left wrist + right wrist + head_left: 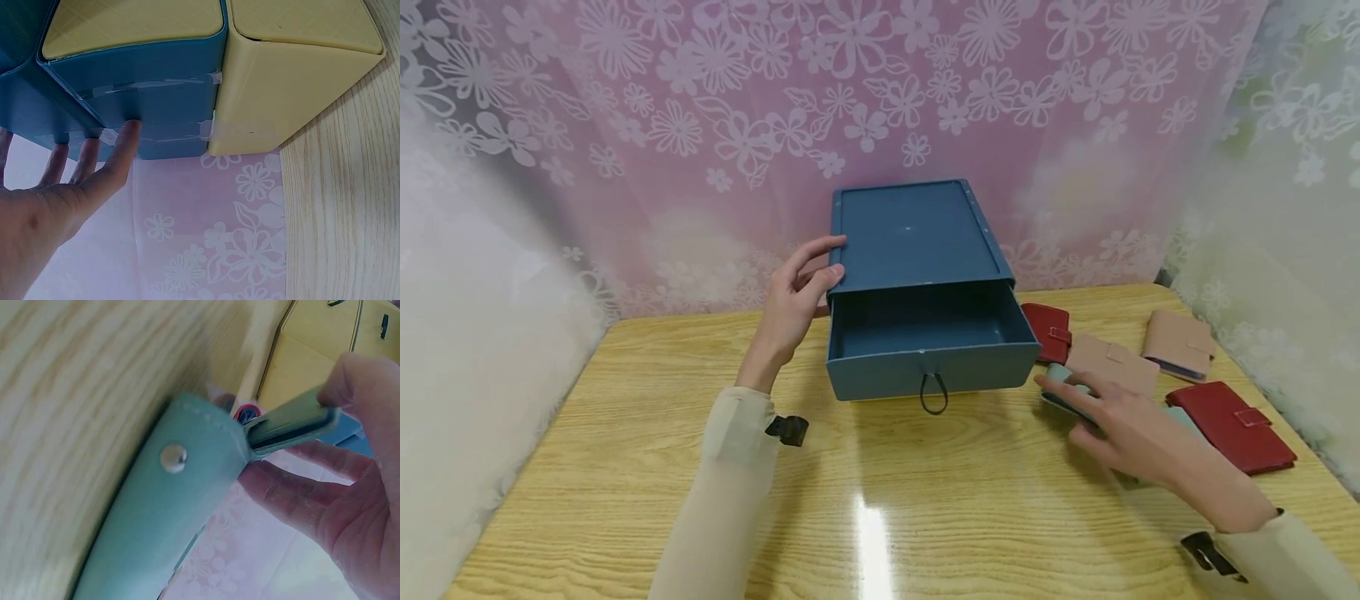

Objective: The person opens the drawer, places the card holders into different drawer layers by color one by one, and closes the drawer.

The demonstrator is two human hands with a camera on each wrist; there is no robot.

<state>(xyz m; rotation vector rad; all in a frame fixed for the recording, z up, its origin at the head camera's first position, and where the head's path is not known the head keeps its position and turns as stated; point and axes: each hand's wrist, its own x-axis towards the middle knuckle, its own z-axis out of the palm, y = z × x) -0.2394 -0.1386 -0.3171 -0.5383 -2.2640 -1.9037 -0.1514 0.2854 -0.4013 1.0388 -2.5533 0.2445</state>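
L fingers (115, 165) spread, touching side of blue drawer unit (917, 233), R fingers (281, 492) pinching sm. green wallet (294, 417)

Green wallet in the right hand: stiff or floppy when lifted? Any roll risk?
Probably semi-stiff: the green wallet looks straight in the right hand. Its layers gape at the edge, so it may splay open. Flattish sides make rolling unlikely.

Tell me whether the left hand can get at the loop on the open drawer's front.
Probably yes: the left hand is only touching the left side of the blue cabinet, and the dark loop hangs from the drawer front with nothing covering it.
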